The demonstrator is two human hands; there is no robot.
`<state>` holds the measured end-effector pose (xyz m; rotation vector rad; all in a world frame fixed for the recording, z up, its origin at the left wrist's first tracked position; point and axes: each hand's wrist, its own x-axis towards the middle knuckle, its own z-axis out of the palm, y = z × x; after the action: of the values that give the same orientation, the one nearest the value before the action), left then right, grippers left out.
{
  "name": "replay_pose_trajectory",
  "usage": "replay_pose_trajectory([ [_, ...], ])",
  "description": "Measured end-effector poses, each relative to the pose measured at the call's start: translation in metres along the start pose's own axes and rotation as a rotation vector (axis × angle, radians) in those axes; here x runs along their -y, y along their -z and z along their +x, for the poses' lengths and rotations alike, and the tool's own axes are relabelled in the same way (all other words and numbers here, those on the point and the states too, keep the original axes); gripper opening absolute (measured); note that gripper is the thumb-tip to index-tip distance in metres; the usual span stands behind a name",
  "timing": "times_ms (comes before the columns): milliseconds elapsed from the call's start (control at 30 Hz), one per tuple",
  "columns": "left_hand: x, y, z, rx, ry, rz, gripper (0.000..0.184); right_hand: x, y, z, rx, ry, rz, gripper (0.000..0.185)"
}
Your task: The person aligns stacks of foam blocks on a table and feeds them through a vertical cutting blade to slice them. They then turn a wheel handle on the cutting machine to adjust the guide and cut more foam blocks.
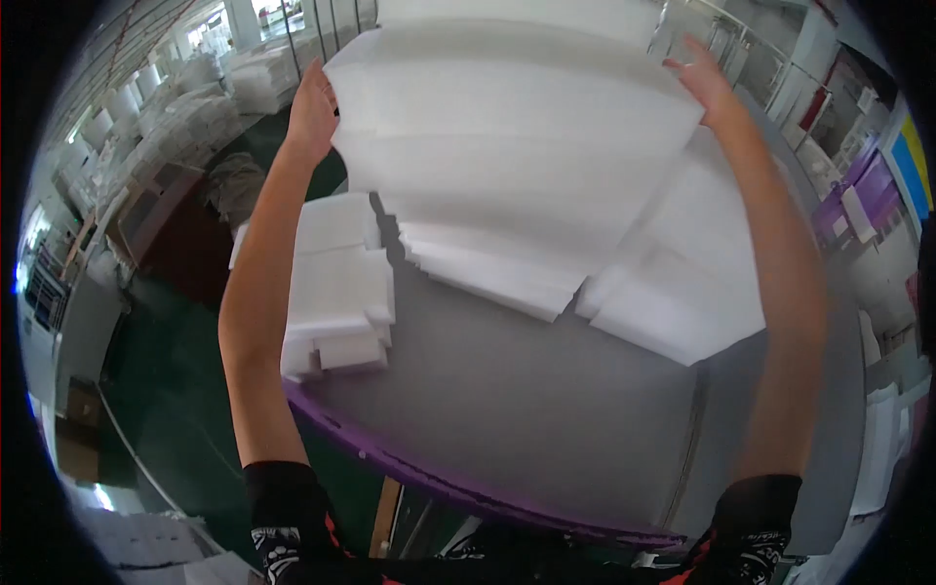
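**Handling the wide white sheets [507, 127] from both sides**

Appears, as a judgement, to be at a step of shifting or steadying the sheets, set between the fingers of both hands. At the left edge, curls the fingers of the left hand [314, 112] partly out of sight; cannot tell any firm pinch. At the upper right edge, spreads the fingers of the right hand [704, 83], slightly blurred, with no clear pinch. Probably calls next for even support from both sides, to avoid bending loose layers.

Below the right fingers, nearer the body, see another white pile [682, 283]; below the left fingers, a smaller pile of white pieces [336, 278] on the grey table [546, 409]. For containers, see a brown box [78, 450], far below and left of the left fingers; cannot make out any contents.
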<state>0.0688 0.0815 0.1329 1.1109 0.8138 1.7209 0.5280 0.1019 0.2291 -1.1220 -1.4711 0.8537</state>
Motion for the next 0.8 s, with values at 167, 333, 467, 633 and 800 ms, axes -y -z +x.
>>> replay_pose_trajectory([
  [167, 0.067, 0.077, -0.089, -0.273, -0.214, 0.49, 0.047, -0.007, 0.014, -0.037, -0.211, 0.21, 0.084, 0.046],
  [333, 0.152, 0.252, -0.135, -0.692, -0.224, 1.426, 0.045, -0.016, -0.055, -0.192, -0.028, 0.925, -0.326, 0.04],
  [467, 0.132, 0.267, -0.175, -0.796, -0.059, 1.858, 0.052, -0.108, -0.143, -0.277, 0.649, 0.466, -0.128, 0.043],
  [633, 0.091, 0.312, -0.217, -0.986, 0.354, 1.661, 0.063, -0.201, -0.245, -0.266, 0.865, -0.409, 0.097, 0.074],
  [800, 0.122, 0.398, -0.247, -0.869, 0.247, 1.311, 0.069, -0.24, -0.337, -0.237, 0.817, -0.584, 0.292, 0.086],
])
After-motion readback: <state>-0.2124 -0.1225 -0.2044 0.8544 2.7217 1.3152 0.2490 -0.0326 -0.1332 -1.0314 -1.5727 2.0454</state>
